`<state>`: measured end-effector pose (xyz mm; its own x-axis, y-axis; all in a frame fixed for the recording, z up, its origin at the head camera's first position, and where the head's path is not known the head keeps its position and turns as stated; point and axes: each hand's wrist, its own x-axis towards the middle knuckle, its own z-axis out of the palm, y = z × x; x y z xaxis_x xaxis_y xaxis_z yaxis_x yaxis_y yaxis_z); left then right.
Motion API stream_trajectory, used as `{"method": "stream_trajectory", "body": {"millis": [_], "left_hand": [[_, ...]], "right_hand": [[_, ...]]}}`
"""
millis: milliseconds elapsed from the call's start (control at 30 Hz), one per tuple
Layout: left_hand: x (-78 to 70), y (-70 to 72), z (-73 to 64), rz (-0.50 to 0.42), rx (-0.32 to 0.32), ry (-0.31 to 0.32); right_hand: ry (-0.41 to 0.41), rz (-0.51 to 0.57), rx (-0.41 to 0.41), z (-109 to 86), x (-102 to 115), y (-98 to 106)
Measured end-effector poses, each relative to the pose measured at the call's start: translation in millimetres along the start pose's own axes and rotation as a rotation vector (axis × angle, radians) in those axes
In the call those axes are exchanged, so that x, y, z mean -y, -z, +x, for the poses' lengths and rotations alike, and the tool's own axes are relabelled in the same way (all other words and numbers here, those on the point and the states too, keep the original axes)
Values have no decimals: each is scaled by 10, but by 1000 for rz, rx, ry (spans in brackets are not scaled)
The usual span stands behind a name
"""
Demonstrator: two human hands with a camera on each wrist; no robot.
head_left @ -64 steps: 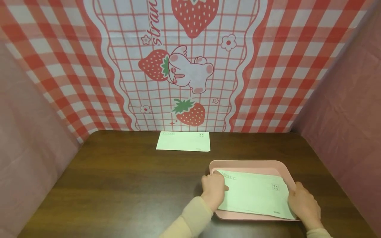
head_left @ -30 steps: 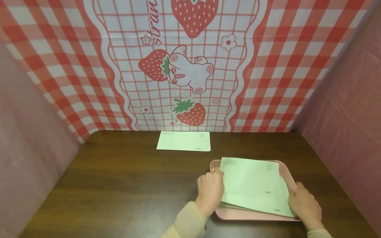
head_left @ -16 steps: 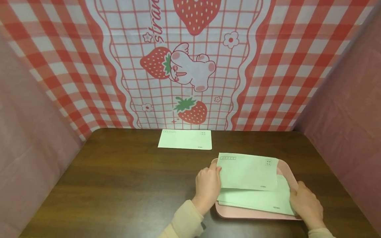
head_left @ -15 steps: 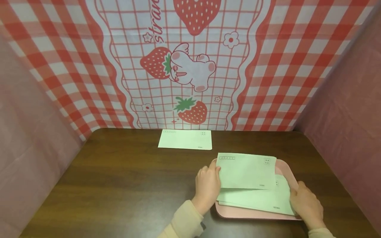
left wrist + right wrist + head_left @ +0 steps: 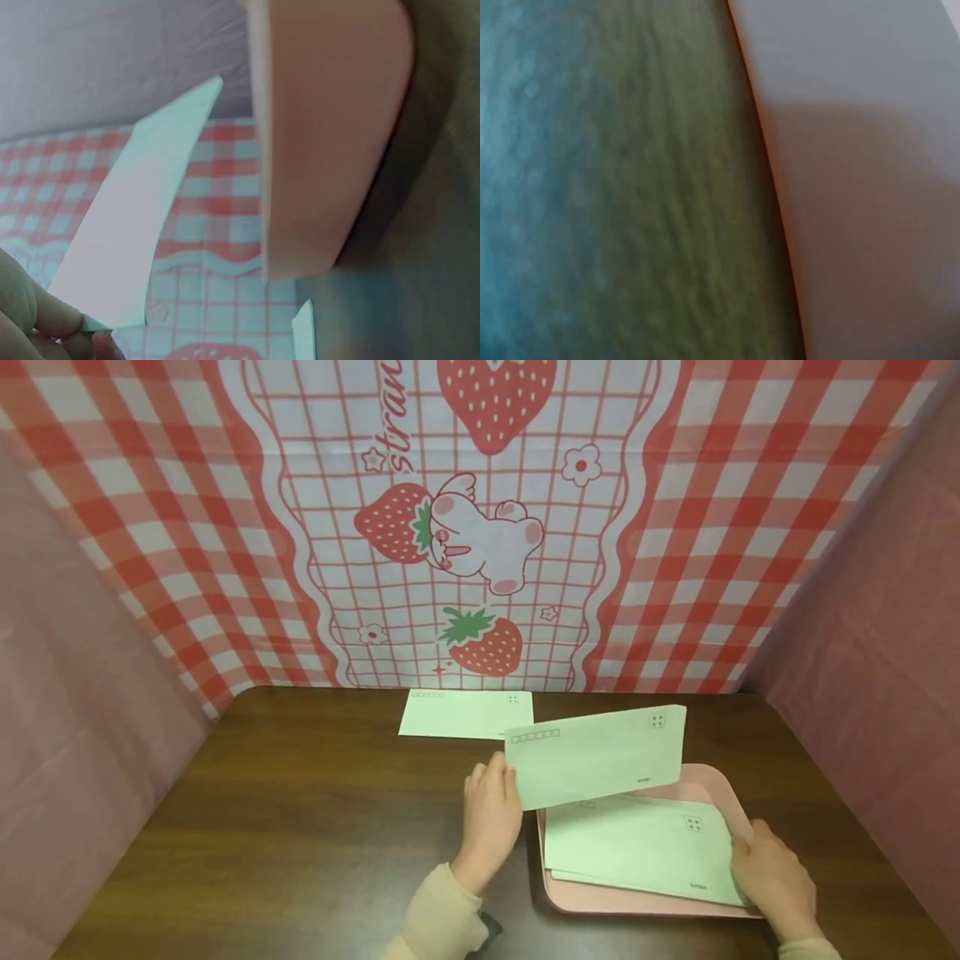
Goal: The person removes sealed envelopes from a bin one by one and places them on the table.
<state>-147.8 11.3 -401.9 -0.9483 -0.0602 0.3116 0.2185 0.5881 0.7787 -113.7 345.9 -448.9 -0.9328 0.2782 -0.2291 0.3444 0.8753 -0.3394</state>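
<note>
left hand (image 5: pixel 491 817) pinches an envelope (image 5: pixel 596 758), likely light and easily creased, by its left edge, a sound hold; right hand (image 5: pixel 776 877) grips the tray (image 5: pixel 711 783) at its right edge.

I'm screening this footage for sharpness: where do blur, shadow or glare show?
Head view: held envelope fairly sharp, faint sheen on the table. Left wrist: envelope pale, nearly washed out; table blurred. Right wrist: everything soft, broad shadow across the pink tray.

Far envelope (image 5: pixel 465 714) partly hidden, right sleeve (image 5: pixel 808 950) cropped
</note>
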Motion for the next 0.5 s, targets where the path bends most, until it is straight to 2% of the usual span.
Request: {"method": "stream_trajectory", "body": {"millis": [200,333,500], "left_hand": [[89,239,81,-221,14,80],[196,344,123,-306,-10,132],[351,442,175,-362,13,194]], "right_hand": [[-3,-4,-9,-2,-5,-9],[-6,-11,-16,3,-1,-5],[-2,-16,-9,8,-2,1]]}}
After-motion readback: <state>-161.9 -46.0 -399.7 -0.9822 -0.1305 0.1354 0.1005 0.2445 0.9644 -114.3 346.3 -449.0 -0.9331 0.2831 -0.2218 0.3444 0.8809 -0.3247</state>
